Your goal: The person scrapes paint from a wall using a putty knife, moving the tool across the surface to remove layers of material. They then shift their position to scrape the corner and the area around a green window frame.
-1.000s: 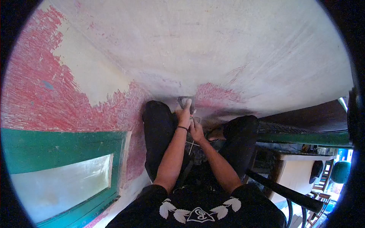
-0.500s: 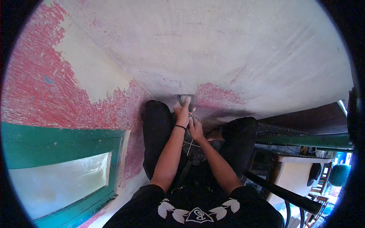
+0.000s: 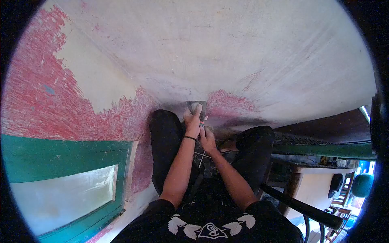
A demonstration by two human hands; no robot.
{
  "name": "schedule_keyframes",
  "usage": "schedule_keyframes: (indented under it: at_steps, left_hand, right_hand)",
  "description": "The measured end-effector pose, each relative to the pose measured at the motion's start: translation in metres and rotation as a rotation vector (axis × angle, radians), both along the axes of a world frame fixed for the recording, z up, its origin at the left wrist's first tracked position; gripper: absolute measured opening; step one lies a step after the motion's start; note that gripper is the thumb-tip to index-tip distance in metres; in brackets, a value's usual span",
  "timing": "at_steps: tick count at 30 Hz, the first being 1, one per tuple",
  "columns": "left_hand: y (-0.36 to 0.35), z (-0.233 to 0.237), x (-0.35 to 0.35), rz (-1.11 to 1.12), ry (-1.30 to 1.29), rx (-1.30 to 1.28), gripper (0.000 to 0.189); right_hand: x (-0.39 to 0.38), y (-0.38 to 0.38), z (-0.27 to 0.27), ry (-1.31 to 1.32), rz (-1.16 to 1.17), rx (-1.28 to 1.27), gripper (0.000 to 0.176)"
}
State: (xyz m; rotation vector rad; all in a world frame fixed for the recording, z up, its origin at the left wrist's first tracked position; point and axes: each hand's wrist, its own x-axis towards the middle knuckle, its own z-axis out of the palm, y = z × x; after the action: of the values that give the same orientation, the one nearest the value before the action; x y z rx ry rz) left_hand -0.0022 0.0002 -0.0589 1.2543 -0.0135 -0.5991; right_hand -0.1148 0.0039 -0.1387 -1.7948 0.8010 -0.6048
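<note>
A scraper (image 3: 203, 108) with a wide grey blade has its front edge at the wall (image 3: 251, 48). Fingers of my left hand (image 3: 193, 122) lie over the blade and are wrapped round its upper handle. Just behind it, my right hand (image 3: 208, 139) is closed on the lower end of the handle, which shows a small red band. Right of the blade is a patch of red paint (image 3: 233, 101) on the pale wall. Both hands are between my bent knees, and the hands hide most of the handle.
Scratched red paint (image 3: 48, 97) covers the wall at the left, above a green-framed window (image 3: 69, 158). A dark chair rail (image 3: 302, 205) stands at the lower right. Behind it are a pale-topped table (image 3: 310, 188) and a teal round object (image 3: 362, 185).
Both hands and the scraper have shifted very slightly down and left in view. The grip on the handle stays the same.
</note>
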Motion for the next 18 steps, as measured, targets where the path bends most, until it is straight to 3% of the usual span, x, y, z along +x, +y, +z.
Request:
schedule_keyframes:
  at_steps: [2,5,6,11,14,18]
  left_hand:
    - [0.01,0.011,-0.001,-0.094,-0.003,0.083,0.026]
    - [0.01,-0.012,-0.004,-0.045,0.015,0.08,0.023]
    - [0.001,-0.008,-0.008,0.094,0.015,-0.01,0.025]
    - [0.009,0.005,-0.008,0.057,0.005,0.096,0.025]
    - [0.006,0.019,-0.007,0.071,-0.039,0.187,0.027]
    - [0.01,-0.01,-0.005,0.03,-0.023,0.166,0.031]
  right_hand:
    - [0.0,0.006,-0.011,0.042,-0.005,0.058,0.037]
    - [-0.002,0.006,0.009,-0.117,0.037,0.087,0.038]
    - [0.001,0.005,0.009,-0.111,0.032,0.062,0.039]
    - [-0.003,0.013,0.024,0.013,0.049,0.101,0.041]
    - [0.001,0.012,0.018,-0.083,0.03,0.087,0.041]
    - [0.002,0.016,-0.002,-0.075,0.003,0.101,0.039]
